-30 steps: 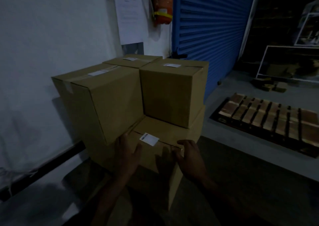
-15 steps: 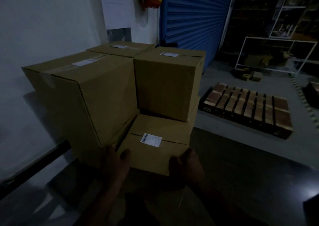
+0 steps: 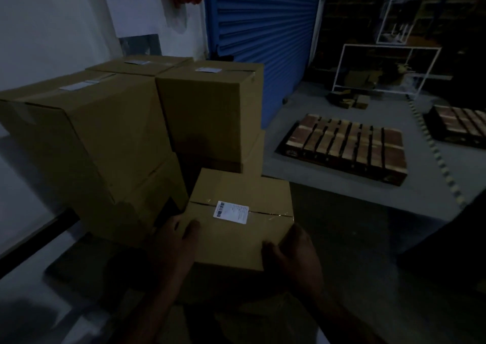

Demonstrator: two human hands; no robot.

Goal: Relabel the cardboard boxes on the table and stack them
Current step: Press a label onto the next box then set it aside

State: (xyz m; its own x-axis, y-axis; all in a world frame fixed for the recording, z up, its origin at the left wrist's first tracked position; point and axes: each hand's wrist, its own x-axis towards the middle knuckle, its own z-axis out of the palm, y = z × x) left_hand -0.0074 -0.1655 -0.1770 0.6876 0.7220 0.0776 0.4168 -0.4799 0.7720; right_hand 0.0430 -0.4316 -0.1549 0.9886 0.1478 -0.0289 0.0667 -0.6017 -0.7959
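Note:
A small cardboard box [image 3: 236, 228] with a white barcode label [image 3: 231, 212] on its taped top is held between my hands. My left hand [image 3: 173, 241] grips its left near corner, thumb on the top face. My right hand [image 3: 292, 254] grips the right near corner, thumb on top. Behind it stands a stack of boxes: a large box [image 3: 86, 138] at the left, a medium box [image 3: 210, 112] at the right, both with white labels on top, and another labelled box [image 3: 142, 65] at the back.
A white wall [image 3: 52, 28] runs along the left and a blue roller shutter [image 3: 263, 28] stands behind the stack. Wooden pallets [image 3: 344, 146] lie on the grey floor at the right, with a white metal frame [image 3: 384, 65] beyond. The scene is dim.
The small labelled box has come out from under the stack toward me and to the right, held in both hands. The view has shifted right.

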